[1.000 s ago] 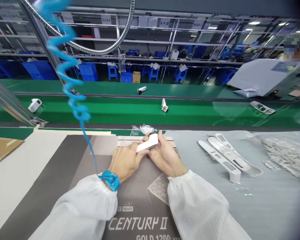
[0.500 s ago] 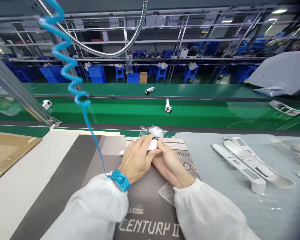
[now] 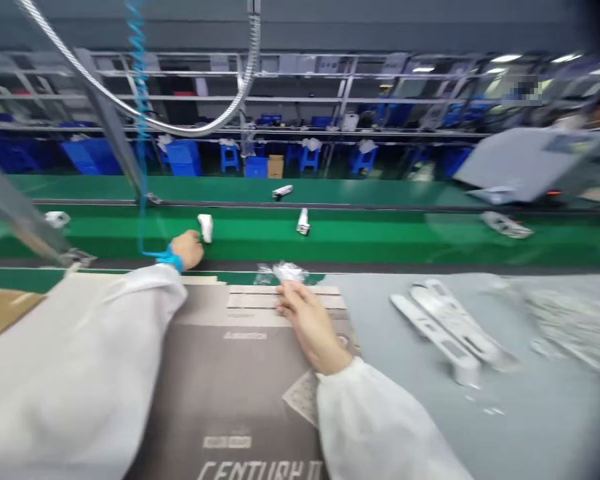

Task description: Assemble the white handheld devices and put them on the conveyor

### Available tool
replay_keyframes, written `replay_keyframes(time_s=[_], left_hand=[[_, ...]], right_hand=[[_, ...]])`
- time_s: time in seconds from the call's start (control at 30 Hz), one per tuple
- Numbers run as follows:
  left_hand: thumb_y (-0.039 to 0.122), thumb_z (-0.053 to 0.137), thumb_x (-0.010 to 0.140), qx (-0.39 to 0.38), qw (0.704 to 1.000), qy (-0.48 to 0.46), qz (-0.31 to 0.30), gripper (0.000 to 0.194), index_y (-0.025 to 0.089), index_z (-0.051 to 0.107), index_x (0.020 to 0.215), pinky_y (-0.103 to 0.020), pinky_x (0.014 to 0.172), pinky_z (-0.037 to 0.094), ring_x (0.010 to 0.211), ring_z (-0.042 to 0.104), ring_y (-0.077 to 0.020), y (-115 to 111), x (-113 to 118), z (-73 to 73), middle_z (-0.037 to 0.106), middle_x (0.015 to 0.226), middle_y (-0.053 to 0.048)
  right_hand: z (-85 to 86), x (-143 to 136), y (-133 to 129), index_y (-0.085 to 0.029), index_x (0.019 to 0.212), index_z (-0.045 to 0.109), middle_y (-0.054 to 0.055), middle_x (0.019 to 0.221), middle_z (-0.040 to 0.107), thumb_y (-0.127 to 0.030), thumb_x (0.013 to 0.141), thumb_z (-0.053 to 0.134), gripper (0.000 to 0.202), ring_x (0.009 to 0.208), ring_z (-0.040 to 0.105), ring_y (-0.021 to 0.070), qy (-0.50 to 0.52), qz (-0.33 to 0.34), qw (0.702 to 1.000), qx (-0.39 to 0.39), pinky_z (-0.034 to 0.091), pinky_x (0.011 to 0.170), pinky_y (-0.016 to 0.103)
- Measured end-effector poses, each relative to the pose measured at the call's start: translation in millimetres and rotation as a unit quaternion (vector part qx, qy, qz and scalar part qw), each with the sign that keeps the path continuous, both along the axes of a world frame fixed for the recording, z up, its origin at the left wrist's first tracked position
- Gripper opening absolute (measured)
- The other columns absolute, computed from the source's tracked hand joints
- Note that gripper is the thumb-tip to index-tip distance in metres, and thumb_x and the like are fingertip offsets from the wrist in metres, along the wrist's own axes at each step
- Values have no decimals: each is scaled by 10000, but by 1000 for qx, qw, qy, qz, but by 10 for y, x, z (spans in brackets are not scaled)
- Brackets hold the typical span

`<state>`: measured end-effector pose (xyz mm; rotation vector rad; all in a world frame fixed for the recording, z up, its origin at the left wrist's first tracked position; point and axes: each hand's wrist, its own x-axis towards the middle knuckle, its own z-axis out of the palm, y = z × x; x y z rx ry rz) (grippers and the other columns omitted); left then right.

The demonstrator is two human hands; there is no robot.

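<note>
My left hand (image 3: 187, 250) reaches out to the green conveyor belt, its fingers bent and blurred. Right beside its fingertips is a small white plastic part (image 3: 206, 228) on the belt; whether they touch cannot be made out. A blue wrist strap (image 3: 171, 258) with a coiled cord circles that wrist. Over the far end of a flattened dark carton (image 3: 230, 373), my right hand (image 3: 310, 323) is loosely bent with fingers apart, holding nothing visible. Just beyond its fingertips lies crumpled clear plastic film (image 3: 287, 272).
More white parts lie on the belt, among them one (image 3: 303, 221) near its middle and a long one (image 3: 506, 225) at right. Long white plastic pieces (image 3: 437, 333) and bagged parts (image 3: 575, 320) rest on the grey mat. A metal post (image 3: 20, 207) stands at left.
My left hand has parted from my right and moved forward and left to the belt. The white part both hands held now shows beside my left hand. The view has shifted right.
</note>
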<state>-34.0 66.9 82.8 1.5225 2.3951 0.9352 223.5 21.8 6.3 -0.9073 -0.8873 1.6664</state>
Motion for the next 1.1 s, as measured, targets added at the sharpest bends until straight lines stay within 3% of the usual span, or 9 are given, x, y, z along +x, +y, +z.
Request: replay_keyframes(time_s=[0.13, 0.43, 0.53, 0.63, 0.7, 0.77, 0.9, 1.0, 1.1], left_hand=[[272, 587, 835, 2, 1000, 5, 3, 152, 150, 601, 925, -489, 975, 447, 1082, 632, -352, -96, 133, -79, 685, 840, -55], [374, 463, 839, 65, 994, 35, -86, 340, 171, 615, 1066, -460, 978, 485, 1067, 641, -307, -828, 858, -629, 692, 1105, -120], [345, 440, 841, 103, 985, 51, -127, 324, 154, 620, 1032, -441, 992, 478, 1074, 631, -300, -839, 899, -741, 688, 1102, -126], [330, 435, 857, 141, 981, 55, -122, 324, 146, 622, 1047, -432, 981, 481, 1055, 630, -293, -791, 879, -756, 685, 1088, -125], [320, 433, 861, 157, 978, 51, -125, 319, 145, 625, 1047, -429, 976, 480, 1041, 631, -289, -776, 872, -755, 685, 1087, -122], [311, 433, 859, 160, 977, 40, -132, 316, 143, 626, 1045, -425, 958, 486, 1012, 637, -283, -779, 872, -762, 685, 1082, -119], [296, 438, 844, 159, 979, 17, -127, 311, 143, 627, 1038, -413, 928, 494, 970, 641, -272, -793, 864, -779, 684, 1070, -116], [289, 440, 836, 153, 981, 4, -123, 310, 143, 628, 1035, -399, 921, 496, 938, 647, -259, -785, 842, -781, 682, 1062, -111], [288, 449, 822, 148, 981, 1, -123, 309, 141, 627, 1026, -391, 899, 503, 902, 651, -249, -774, 826, -786, 682, 1050, -111]], right_hand=[[-52, -63, 35, -229, 899, 650, 0, 907, 703, -515, 759, 728, 327, 692, 618, 124, -39, -18, 999, 21, 539, 716, 306], [250, 298, -8, -219, 924, 653, 45, 1025, 631, -289, 813, 626, 133, 899, 571, 219, -270, -80, 947, 155, 440, 934, 432], [357, 833, -89, -191, 975, 649, 90, 1137, 595, -208, 845, 572, 152, 1083, 535, 267, -474, -146, 840, 220, 365, 1022, 450], [309, 1463, -164, -163, 1128, 617, 165, 1300, 534, -198, 831, 616, 299, 1178, 502, 353, -753, -172, 609, 178, 393, 962, 490], [230, 1817, -184, -130, 1169, 593, 202, 1251, 567, -259, 880, 589, 316, 1155, 532, 364, -832, -127, 527, 119, 427, 902, 450], [183, 2063, -184, -117, 1172, 577, 204, 1171, 619, -271, 958, 457, 290, 1104, 580, 325, -858, -78, 497, 108, 435, 862, 392], [362, 2255, -150, -176, 1006, 613, 131, 993, 699, -259, 999, 329, 296, 926, 655, 250, -855, -13, 500, 139, 427, 751, 313], [663, 2198, -64, -222, 888, 646, 47, 867, 722, -261, 984, 394, 272, 838, 666, 200, -806, 161, 531, 205, 426, 711, 266], [873, 1969, 102, -250, 808, 699, 14, 848, 734, -184, 892, 552, 182, 832, 675, 188, -785, 312, 483, 232, 436, 741, 261]])
